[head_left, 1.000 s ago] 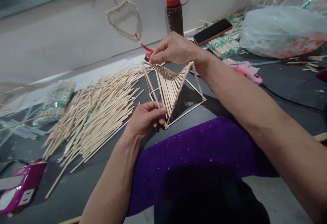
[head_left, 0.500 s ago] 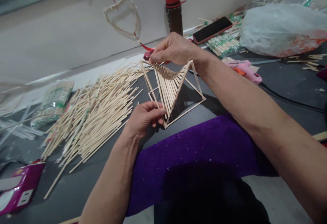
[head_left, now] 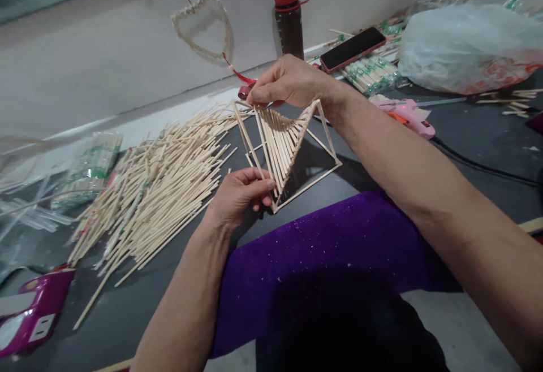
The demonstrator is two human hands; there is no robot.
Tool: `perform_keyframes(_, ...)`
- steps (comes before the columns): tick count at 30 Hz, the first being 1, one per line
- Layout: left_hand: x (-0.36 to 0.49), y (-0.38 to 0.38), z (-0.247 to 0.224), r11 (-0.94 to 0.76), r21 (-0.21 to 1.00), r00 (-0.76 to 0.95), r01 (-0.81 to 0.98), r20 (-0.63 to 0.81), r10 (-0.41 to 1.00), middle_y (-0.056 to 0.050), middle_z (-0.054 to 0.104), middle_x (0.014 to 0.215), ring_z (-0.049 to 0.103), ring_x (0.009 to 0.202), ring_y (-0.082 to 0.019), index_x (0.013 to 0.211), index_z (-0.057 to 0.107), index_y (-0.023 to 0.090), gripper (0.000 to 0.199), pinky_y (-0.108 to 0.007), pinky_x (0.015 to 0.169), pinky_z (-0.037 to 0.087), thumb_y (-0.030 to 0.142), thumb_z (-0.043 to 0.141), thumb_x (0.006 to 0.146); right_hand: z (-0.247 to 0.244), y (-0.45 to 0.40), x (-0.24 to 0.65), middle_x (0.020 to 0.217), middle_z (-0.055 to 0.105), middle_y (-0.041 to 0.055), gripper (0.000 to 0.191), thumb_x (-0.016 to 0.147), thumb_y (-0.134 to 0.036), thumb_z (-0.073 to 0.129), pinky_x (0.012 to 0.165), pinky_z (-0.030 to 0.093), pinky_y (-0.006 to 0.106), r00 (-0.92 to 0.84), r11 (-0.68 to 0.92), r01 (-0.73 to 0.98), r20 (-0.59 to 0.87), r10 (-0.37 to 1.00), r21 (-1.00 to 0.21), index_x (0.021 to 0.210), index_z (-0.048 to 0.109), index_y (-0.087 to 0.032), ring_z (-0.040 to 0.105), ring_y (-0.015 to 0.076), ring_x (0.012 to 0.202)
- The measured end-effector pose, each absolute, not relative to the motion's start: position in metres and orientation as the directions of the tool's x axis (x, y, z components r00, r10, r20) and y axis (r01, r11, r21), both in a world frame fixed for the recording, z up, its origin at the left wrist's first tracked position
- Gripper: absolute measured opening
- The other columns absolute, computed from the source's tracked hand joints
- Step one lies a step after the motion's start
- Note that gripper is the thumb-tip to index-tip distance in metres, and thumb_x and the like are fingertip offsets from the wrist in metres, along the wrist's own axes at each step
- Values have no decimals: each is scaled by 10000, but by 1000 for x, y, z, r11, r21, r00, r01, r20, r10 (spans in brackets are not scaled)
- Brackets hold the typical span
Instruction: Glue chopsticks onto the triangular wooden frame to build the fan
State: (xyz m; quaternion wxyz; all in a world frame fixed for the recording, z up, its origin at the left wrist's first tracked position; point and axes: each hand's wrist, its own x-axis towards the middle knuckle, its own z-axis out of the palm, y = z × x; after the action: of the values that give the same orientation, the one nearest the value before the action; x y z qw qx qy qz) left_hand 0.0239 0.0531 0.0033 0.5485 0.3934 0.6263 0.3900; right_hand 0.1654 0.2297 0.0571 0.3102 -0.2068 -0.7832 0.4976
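Observation:
In the middle of the table stands a frame of thin wooden sticks (head_left: 282,145), with a row of sticks forming a twisted, curved surface inside it. My left hand (head_left: 245,192) is closed on the frame's near left corner, thumb and fingers pinching the sticks low down. My right hand (head_left: 289,82) reaches over the top and pinches the upper end of a stick at the far left of the row. The fingertips hide that end. To the left lies a large loose pile of wooden sticks (head_left: 165,185).
A purple cloth (head_left: 314,247) covers the near edge. On the right are a pink glue gun (head_left: 407,116) with a black cord, a phone (head_left: 353,50) and a plastic bag (head_left: 466,50). A bottle (head_left: 289,27) stands behind; a magenta power strip (head_left: 38,310) lies left.

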Motion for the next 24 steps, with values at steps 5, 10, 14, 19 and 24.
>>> perform_keyframes(5, 24, 53, 3, 388, 918, -89, 81, -381, 920, 15, 609, 511, 523, 404, -76, 741, 658, 166, 177, -176, 350, 304, 256, 777, 645, 58, 227, 166, 637, 637, -1, 114, 758, -246, 686, 508, 382, 201, -719, 431, 16, 289, 632, -902, 665, 718, -190, 523, 100, 601)
perform_keyframes(10, 24, 53, 3, 386, 919, -89, 83, -379, 921, 12, 611, 512, 528, 409, -82, 726, 662, 174, 151, -183, 349, 304, 247, 767, 647, 60, 231, 167, 636, 643, -18, 81, 744, -291, 709, 500, 397, 217, -738, 438, 59, 256, 624, -897, 713, 728, -218, 523, 123, 632)
perform_keyframes(14, 24, 53, 3, 385, 920, -87, 72, -379, 921, 12, 613, 513, 527, 408, -77, 722, 661, 168, 155, -177, 349, 306, 245, 770, 643, 59, 234, 165, 664, 659, -25, 122, 795, -242, 648, 551, 403, 198, -784, 440, 52, 236, 574, -897, 773, 744, -169, 513, 93, 647)
perform_keyframes(19, 25, 54, 4, 387, 920, -98, 65, -380, 920, 12, 614, 507, 521, 403, -73, 720, 663, 167, 143, -173, 347, 302, 233, 764, 642, 57, 234, 163, 667, 637, -44, 132, 825, -230, 636, 578, 381, 167, -777, 430, -45, 302, 552, -902, 829, 739, -147, 487, 62, 652)
perform_keyframes(24, 26, 54, 5, 395, 916, -99, 69, -387, 917, 6, 616, 499, 517, 392, -75, 712, 658, 159, 139, -172, 339, 299, 236, 755, 649, 55, 241, 162, 713, 637, -32, 189, 852, -270, 631, 546, 361, 144, -772, 436, -91, 340, 537, -895, 902, 729, -116, 433, 41, 612)
